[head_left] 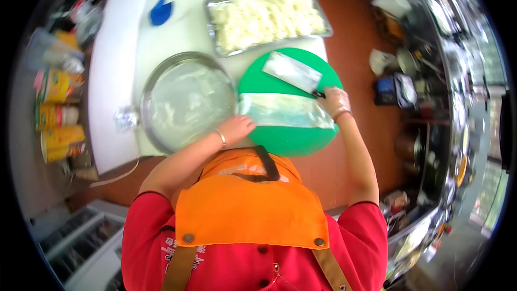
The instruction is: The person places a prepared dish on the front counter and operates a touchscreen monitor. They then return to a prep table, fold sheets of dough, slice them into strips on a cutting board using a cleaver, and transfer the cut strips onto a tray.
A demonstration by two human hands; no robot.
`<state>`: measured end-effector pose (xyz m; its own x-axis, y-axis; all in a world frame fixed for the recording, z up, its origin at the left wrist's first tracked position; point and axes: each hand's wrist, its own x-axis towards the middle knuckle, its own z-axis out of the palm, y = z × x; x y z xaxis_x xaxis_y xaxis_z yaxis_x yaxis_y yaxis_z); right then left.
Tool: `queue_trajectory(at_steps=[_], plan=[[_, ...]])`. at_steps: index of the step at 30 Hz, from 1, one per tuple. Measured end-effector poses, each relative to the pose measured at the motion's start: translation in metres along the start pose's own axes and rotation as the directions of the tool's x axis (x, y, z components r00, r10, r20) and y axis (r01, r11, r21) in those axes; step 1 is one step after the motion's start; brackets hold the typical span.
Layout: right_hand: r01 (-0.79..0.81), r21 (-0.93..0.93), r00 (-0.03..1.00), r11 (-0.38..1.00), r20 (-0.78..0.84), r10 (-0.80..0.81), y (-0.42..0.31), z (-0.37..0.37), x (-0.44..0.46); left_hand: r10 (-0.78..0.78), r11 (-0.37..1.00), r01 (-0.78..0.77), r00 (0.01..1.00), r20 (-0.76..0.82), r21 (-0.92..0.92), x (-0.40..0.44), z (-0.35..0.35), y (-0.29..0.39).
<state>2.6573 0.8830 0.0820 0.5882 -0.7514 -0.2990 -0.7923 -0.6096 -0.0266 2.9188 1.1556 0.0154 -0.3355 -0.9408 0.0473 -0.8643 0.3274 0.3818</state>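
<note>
On a round green board (301, 143) lies a long, translucent whitish sheet (285, 110), flat and strip-shaped; its exact kind I cannot tell. My left hand (237, 130), with a bracelet at the wrist, has its fingers drawn together at the sheet's left edge. A cleaver (292, 71) with a broad metal blade and black handle rests slantwise above the sheet. Closed around its handle is my right hand (337, 102), in a clear thin glove, beside the sheet's right end. Left of the board stands a round, shallow metal pan (188, 102) with a whitish film inside.
Beyond the board, a rectangular metal tray (231, 51) carries heaped pale strips (266, 17). A blue object (161, 11) lies on the white table (186, 37). Yellow containers (54, 86) stand at the left. Shelves with cookware (412, 70) line the right, past a reddish floor (350, 43).
</note>
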Motion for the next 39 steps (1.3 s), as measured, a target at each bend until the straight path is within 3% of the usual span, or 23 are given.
queue_trajectory(at_steps=[2,4,5,7,10,12,14,17,20,23,26,28,29,32,34,36,38,39], plan=[[-0.006,-0.037,1.0,0.999,0.013,0.006,0.023,0.009,-0.006,-0.026,0.997,0.019,0.995,-0.097,-0.071,0.009,-0.002,0.01],[0.068,-0.097,0.997,0.993,0.052,-0.063,0.008,0.002,0.009,-0.204,0.974,0.174,0.953,-0.222,-0.147,-0.012,-0.015,0.009],[0.086,-0.131,0.996,0.988,0.027,-0.083,0.019,0.008,0.012,-0.314,0.939,0.272,0.928,-0.199,-0.212,-0.015,-0.023,0.009],[0.111,-0.162,0.994,0.981,0.002,-0.112,0.028,0.004,0.015,-0.44,0.897,0.392,0.834,-0.334,-0.203,-0.028,-0.018,-0.008],[0.136,-0.294,0.991,0.946,0.021,-0.136,0.033,-0.003,0.024,-0.582,0.803,0.561,0.665,-0.467,-0.201,-0.064,-0.014,-0.061],[0.156,-0.33,0.987,0.931,0.012,-0.162,0.049,0.005,0.034,-0.741,0.607,0.751,0.418,-0.525,-0.259,-0.095,0.001,-0.106],[0.13,-0.378,0.991,0.917,0.036,-0.126,0.061,0.01,0.031,-0.871,0.352,0.854,0.149,-0.468,-0.383,-0.117,0.011,-0.141],[0.118,-0.398,0.991,0.91,-0.017,-0.136,0.05,-0.006,0.017,-0.861,0.324,0.839,0.069,-0.505,-0.438,-0.139,0.037,-0.189],[0.093,-0.402,0.992,0.911,-0.044,-0.12,0.031,-0.012,-0.005,-0.922,0.269,0.817,0.064,-0.383,-0.51,-0.124,0.024,-0.197],[0.069,-0.389,0.998,0.919,0.03,-0.062,0.003,-0.021,-0.018,-0.953,0.126,0.888,-0.015,-0.301,-0.443,-0.099,0.005,-0.192],[0.212,-0.46,0.971,0.862,0.001,-0.238,-0.002,0.004,-0.025,-0.971,0.077,0.924,-0.016,-0.239,-0.375,-0.086,0.003,-0.194],[0.276,-0.394,0.958,0.877,0.035,-0.286,-0.022,0.001,-0.03,-0.963,0.111,0.933,0.016,-0.267,-0.342,-0.086,0.007,-0.195],[0.307,-0.367,0.948,0.878,0.042,-0.314,-0.029,0.001,-0.032,-0.959,0.127,0.937,0.032,-0.281,-0.325,-0.086,0.009,-0.196],[0.366,-0.288,0.929,0.885,0.052,-0.367,-0.062,-0.002,-0.036,-0.763,0.406,0.91,0.291,-0.577,-0.079,-0.09,0.002,-0.179],[0.417,-0.212,0.907,0.884,0.03,-0.421,-0.08,-0.001,-0.036,-0.772,0.449,0.89,0.343,-0.535,-0.077,-0.085,0.006,-0.172],[0.517,-0.004,0.855,0.856,-0.048,-0.517,-0.093,0.018,-0.029,-0.799,0.488,0.863,0.381,-0.465,-0.13,-0.077,0.008,-0.157],[0.279,0.559,0.92,0.781,0.078,-0.385,-0.14,0.013,-0.029,-0.833,0.514,0.826,0.416,-0.366,-0.23,-0.072,0.005,-0.132],[0.166,0.685,0.901,0.709,0.186,-0.391,-0.153,0.023,-0.022,-0.824,0.538,0.805,0.439,-0.357,-0.251,-0.069,0.009,-0.121]])
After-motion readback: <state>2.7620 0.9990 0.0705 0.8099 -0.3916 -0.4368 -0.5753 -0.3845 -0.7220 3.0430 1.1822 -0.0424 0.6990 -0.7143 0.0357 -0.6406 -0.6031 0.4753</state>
